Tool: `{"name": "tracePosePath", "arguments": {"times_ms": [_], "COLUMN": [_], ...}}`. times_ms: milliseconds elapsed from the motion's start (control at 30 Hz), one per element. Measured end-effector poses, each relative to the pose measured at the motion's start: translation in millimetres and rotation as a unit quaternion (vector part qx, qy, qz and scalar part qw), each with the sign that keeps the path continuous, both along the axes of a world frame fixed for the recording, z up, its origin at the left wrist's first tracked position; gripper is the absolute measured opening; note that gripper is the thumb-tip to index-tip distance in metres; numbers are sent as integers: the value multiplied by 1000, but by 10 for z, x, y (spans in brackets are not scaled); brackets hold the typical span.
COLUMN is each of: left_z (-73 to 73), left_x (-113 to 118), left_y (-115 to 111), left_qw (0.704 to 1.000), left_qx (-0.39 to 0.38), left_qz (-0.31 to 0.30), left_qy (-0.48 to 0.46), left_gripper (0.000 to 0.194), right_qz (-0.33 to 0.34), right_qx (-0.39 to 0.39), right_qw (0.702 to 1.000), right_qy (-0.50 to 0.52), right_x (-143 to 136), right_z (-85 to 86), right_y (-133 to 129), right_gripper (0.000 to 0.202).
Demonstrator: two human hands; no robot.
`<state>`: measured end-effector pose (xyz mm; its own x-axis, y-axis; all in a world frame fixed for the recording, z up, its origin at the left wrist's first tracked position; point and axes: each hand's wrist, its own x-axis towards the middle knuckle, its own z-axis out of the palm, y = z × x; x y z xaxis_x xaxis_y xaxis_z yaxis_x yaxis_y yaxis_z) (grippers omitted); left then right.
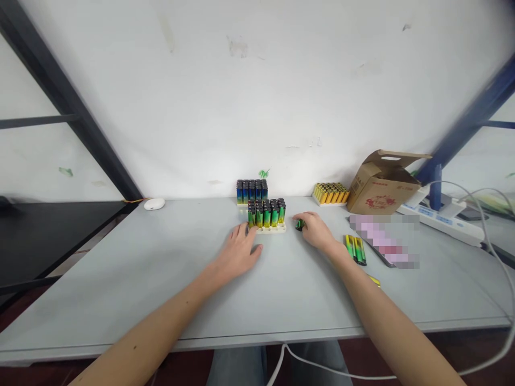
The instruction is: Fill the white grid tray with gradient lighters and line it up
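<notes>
My left hand [241, 250] rests at the front left corner of a white holder [277, 230], its fingers stretched out and the thumb apart. Upright green and yellow batteries [267, 216] with black tops stand in several rows in that holder, and some holes along its front row are bare. To the right of the holder, my right hand [316, 230] is closed around a dark green battery [300, 224], mostly covered by the fingers. More green and yellow batteries [355, 249] lie on their sides beside my right forearm, and the arm partly hides a yellow one [374, 280].
Behind stands a holder of blue batteries [251, 192]; at the back right is one of yellow batteries [331, 193] beside an open cardboard box [376, 187]. A blurred pink flat item [380, 241], a power strip [446, 224] with cables, and a white oval case [154, 203] lie on the grey table [161, 300].
</notes>
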<state>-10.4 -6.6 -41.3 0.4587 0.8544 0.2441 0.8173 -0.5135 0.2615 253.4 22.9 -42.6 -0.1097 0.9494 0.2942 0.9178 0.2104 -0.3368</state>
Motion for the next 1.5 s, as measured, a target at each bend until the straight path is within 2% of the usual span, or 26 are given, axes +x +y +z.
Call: {"name": "tracePosePath", "arguments": {"times_ms": [133,333,467,567,700,833,967,1133,1200,1300,1500], "left_z": [-14,-13,-5,-1,-3,-4,1,15,21,29,46], "left_x": [-10,-9,-3,-2,-3,-4,-8,-3,0,1,1], "left_y": [4,-10,-12,-7,-1,-1,5,6,3,-3,-15], "left_qw": [1000,1000,1000,1000,1000,1000,1000,1000,1000,1000,1000], "left_qx": [8,6,7,7,8,8,7,4,1,-4,-14], "left_qz": [-5,-2,0,0,0,2,0,1,1,-1,-1], "left_qy": [1,6,12,18,20,19,21,19,16,12,7], "left_gripper": [44,44,43,44,44,44,44,45,45,45,44], "right_qz": [-38,-86,-102,-115,-89,-75,-37,62,91,118,148], "right_qx": [5,2,10,60,141,154,199,238,224,164,2], "right_qw": [998,995,995,986,949,915,912,935,938,920,815], "right_qy": [-50,-58,10,108,266,366,356,255,247,335,560], "right_x": [-35,-67,-87,-94,-122,-241,-410,-471,-456,-447,-477], "right_z": [38,33,21,10,77,302,445,332,300,311,354], "right_y": [-21,-41,-48,-8,104,199,179,63,22,-24,-1], "right_gripper": [44,39,37,32,33,30,31,38,38,34,32]}}
